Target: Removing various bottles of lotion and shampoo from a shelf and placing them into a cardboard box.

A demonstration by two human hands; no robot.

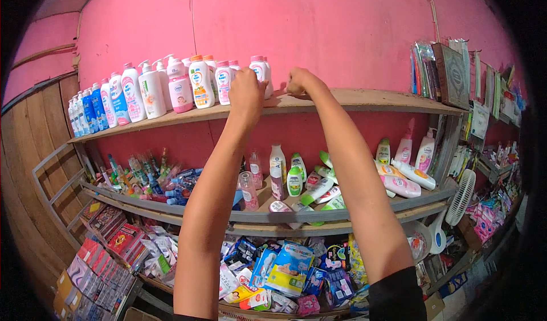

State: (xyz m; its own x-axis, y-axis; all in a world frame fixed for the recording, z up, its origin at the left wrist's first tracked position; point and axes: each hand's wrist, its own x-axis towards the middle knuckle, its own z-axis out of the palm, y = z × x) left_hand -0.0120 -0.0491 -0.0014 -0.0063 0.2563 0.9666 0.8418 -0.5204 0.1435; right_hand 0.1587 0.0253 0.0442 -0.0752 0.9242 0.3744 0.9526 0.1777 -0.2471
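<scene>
Both my arms reach up to the top wooden shelf (353, 99). My left hand (246, 90) is closed in front of a white bottle with a pink cap (259, 71). Its fingertips are hidden, so what it grips does not show. Left of it stand another white bottle with a pink cap (223, 84) and a white bottle with an orange cap and label (200, 83). My right hand (303, 83) is closed with bent fingers, low over the shelf board, right of the pink-capped bottles. Anything inside its fingers is hidden.
Pump bottles (151, 90) and blue bottles (99, 107) line the shelf's left. Books (450, 76) stand at its right end. The middle shelf holds upright and fallen bottles (294, 181); below lies a heap of packets (290, 267). A white fan (460, 197) stands right.
</scene>
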